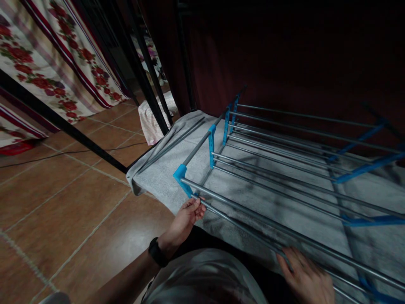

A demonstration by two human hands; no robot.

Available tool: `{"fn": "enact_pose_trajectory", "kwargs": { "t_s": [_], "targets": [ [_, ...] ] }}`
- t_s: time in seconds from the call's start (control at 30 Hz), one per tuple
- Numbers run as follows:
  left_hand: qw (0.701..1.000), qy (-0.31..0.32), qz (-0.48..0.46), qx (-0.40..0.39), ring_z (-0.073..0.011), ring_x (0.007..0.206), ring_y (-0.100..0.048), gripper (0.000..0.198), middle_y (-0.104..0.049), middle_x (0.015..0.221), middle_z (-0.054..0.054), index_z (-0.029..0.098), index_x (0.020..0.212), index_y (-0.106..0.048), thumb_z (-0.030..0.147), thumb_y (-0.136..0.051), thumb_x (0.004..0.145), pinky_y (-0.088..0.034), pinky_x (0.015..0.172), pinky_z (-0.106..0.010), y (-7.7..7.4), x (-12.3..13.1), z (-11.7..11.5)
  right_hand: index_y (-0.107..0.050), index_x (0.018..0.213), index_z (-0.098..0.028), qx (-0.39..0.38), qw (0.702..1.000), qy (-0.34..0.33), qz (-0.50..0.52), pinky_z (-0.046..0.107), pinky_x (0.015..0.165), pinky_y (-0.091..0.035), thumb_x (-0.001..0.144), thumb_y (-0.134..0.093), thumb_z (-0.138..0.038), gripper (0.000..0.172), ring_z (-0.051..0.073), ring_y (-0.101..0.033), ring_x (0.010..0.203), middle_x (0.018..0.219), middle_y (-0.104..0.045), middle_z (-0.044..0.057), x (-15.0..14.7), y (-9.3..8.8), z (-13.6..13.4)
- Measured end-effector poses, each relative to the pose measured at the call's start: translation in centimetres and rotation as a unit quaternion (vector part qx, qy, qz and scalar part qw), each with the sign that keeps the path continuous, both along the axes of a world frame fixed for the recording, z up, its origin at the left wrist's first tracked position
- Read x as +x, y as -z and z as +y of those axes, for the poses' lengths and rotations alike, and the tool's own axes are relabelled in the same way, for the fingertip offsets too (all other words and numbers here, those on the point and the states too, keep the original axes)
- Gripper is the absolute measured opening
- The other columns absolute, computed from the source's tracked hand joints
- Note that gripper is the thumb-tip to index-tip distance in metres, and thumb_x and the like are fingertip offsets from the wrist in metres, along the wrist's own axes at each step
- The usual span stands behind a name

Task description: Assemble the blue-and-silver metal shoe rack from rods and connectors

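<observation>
A rack of grey metal tubes point(253, 210) joined by blue plastic connectors point(180, 172) lies on a grey blanket point(164, 179). My left hand point(190, 213), with a black band on the wrist, pinches the end of a thin metal rod point(221, 214) close beside the nearest corner connector. Whether that end sits inside the connector is hidden by my fingers. Farther right along the same rod, my right hand point(305, 274) is closed over it, thumb on the near side. The rack's right end is dim and partly outside the view.
Two loose metal tubes point(174, 145) lie on the blanket's left part. Black metal posts point(148, 71) rise behind it. Brown floor tiles point(88, 202), a dark cable point(76, 150), floral curtains point(57, 63) and a pale striped cloth point(152, 122) are at left. A dark red panel point(284, 55) stands behind the rack.
</observation>
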State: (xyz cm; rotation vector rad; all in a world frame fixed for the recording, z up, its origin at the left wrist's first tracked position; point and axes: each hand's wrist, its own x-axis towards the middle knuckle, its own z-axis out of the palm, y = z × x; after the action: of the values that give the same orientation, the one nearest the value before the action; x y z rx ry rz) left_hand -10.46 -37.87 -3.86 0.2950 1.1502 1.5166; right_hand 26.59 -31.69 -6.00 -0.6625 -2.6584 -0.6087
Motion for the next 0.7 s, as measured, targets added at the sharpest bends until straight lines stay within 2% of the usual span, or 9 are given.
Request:
{"fn": "enact_pose_trajectory", "kwargs": {
  "t_s": [0.1, 0.3, 0.4, 0.47, 0.53, 0.6, 0.7],
  "targets": [
    [1.0, 0.006, 0.0, -0.006, -0.0092, 0.062, -0.055, 0.023, -0.063, 0.074, -0.003, 0.014, 0.09, -0.065, 0.033, -0.073, 0.082, -0.043, 0.059, -0.019, 0.0, -0.1, 0.0, -0.064, 0.087, -0.022, -0.003, 1.0, 0.011, 0.009, 0.03, 0.063, -0.036, 0.094, -0.033, -0.003, 0.037, 0.017, -0.06, 0.074, 0.09, -0.068, 0.005, -0.2, -0.4, -0.1],
    [1.0, -0.001, 0.024, -0.016, -0.009, 0.061, -0.053, 0.027, -0.063, 0.074, -0.002, 0.015, 0.086, -0.064, 0.039, -0.074, 0.079, -0.042, 0.059, -0.019, -0.1, -0.2, 0.0, -0.065, 0.092, -0.021, -0.013, 0.999, -0.012, 0.029, 0.029, 0.071, -0.04, 0.097, -0.03, -0.005, 0.039, 0.017, -0.062, 0.081, 0.096, -0.07, 0.006, -0.3, -0.1, 0.5],
    [0.997, 0.014, 0.049, -0.05, -0.0104, 0.061, -0.053, 0.033, -0.062, 0.073, -0.002, 0.016, 0.08, -0.062, 0.048, -0.072, 0.079, -0.043, 0.058, -0.02, -0.6, 0.2, -0.4, -0.066, 0.094, -0.02, -0.068, 0.996, 0.033, 0.053, 0.028, 0.071, -0.04, 0.101, -0.033, -0.014, 0.034, 0.016, -0.062, 0.079, 0.097, -0.07, 0.007, -0.8, 0.0, 0.6],
    [0.989, 0.046, 0.113, -0.087, -0.0116, 0.061, -0.053, 0.039, -0.061, 0.07, -0.001, 0.017, 0.079, -0.063, 0.056, -0.067, 0.081, -0.043, 0.057, -0.021, -1.0, 0.7, -1.1, -0.066, 0.097, -0.019, -0.123, 0.987, 0.078, 0.068, 0.028, 0.071, -0.04, 0.102, -0.037, -0.021, 0.03, 0.016, -0.062, 0.076, 0.095, -0.069, 0.007, -1.4, -0.3, 0.3],
    [0.962, 0.097, 0.239, -0.091, -0.0121, 0.059, -0.053, 0.043, -0.06, 0.065, -0.001, 0.018, 0.076, -0.065, 0.06, -0.063, 0.081, -0.043, 0.056, -0.021, -1.3, 1.0, -1.9, -0.066, 0.101, -0.019, -0.169, 0.975, 0.12, 0.08, 0.029, 0.07, -0.04, 0.1, -0.042, -0.025, 0.025, 0.017, -0.061, 0.075, 0.092, -0.068, 0.007, -2.2, -0.8, 0.1],
    [0.917, 0.174, 0.356, -0.049, -0.0154, 0.062, -0.057, 0.044, -0.063, 0.068, -0.002, 0.02, 0.076, -0.067, 0.063, -0.066, 0.077, -0.048, 0.06, -0.023, -1.4, 0.8, -2.2, -0.065, 0.098, -0.02, -0.201, 0.965, 0.14, 0.091, 0.029, 0.068, -0.039, 0.097, -0.045, -0.025, 0.02, 0.017, -0.06, 0.073, 0.086, -0.066, 0.005, -2.8, -1.2, 0.4],
    [0.837, 0.21, 0.504, 0.038, -0.021, 0.075, -0.067, 0.036, -0.071, 0.082, -0.001, 0.026, 0.087, -0.071, 0.061, -0.066, 0.077, -0.054, 0.07, -0.026, -1.4, 0.5, -0.9, -0.062, 0.09, -0.02, -0.235, 0.954, 0.169, 0.081, 0.028, 0.068, -0.038, 0.093, -0.05, -0.025, 0.013, 0.017, -0.058, 0.074, 0.079, -0.063, 0.003, -3.2, -1.5, 1.2]
  ]
}}
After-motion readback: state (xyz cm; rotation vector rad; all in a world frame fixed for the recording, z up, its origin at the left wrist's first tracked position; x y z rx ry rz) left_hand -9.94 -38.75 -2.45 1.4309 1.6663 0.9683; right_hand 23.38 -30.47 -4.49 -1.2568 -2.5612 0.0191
